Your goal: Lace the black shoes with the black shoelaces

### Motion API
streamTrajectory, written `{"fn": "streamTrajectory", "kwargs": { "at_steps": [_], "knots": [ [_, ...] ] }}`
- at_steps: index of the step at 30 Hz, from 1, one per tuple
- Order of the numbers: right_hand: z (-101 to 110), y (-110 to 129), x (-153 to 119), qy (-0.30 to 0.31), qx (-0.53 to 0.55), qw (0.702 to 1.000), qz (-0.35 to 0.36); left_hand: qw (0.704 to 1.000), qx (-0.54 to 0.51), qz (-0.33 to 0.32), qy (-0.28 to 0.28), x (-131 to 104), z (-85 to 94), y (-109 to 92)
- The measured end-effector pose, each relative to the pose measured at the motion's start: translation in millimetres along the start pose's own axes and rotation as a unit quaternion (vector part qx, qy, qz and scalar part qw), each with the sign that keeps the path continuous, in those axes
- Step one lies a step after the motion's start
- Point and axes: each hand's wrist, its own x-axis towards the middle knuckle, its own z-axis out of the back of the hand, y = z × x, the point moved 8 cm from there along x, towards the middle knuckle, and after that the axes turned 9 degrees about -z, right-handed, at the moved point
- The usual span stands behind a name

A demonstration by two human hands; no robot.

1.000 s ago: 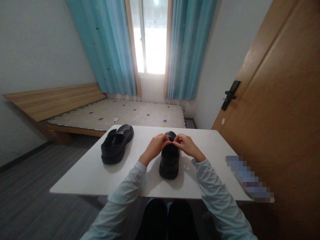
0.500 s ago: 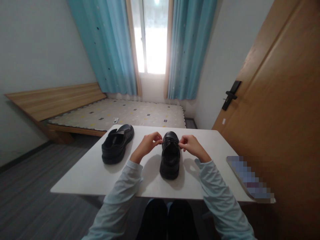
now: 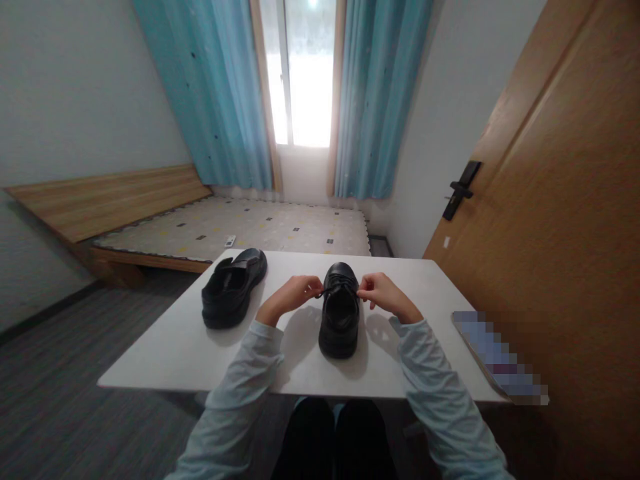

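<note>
With the left hand point(image 3: 299, 292), closed to a tight pinch, holds a thin black shoelace point(image 3: 328, 291) just off the left side of a black leather-look lace-up shoe point(image 3: 339, 341). Across on the right, with the right hand point(image 3: 382, 291), pinches the shoelace at the shoe's right edge, thumb to finger. And there, squarely between both hands, the shoe: upright on a white rectangular table point(image 3: 175, 360), toe toward the bright window point(image 3: 311, 100), heel nearest. Well off to the left, a second black shoe point(image 3: 226, 313), wide-mouthed, also upright, toe pointing away. Far right, at the table's edge, a flat bluish item point(image 3: 500, 360), too pixelated to name.
</note>
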Motion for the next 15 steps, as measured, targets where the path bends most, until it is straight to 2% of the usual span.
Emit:
{"fn": "streamTrajectory", "kwargs": {
  "at_steps": [3, 8, 12, 15],
  "knots": [
    [0, 0, 1, 0.018, 0.024, 0.999, 0.011, 0.999, 0.000, -0.010, -0.034, 1, 3.4, -2],
    [3, 5, 0, 0.026, 0.069, 0.997, 0.031, 0.988, 0.027, -0.036, -0.148, 4, 17.5, -19],
    [0, 10, 2, 0.009, 0.056, 0.997, 0.043, 0.983, 0.025, -0.061, -0.174, 9, 11.1, -32],
    [-1, 15, 4, -0.035, 0.019, 0.998, 0.057, 0.980, 0.043, -0.057, -0.186, 15, 3.9, -34]
  ]
}}
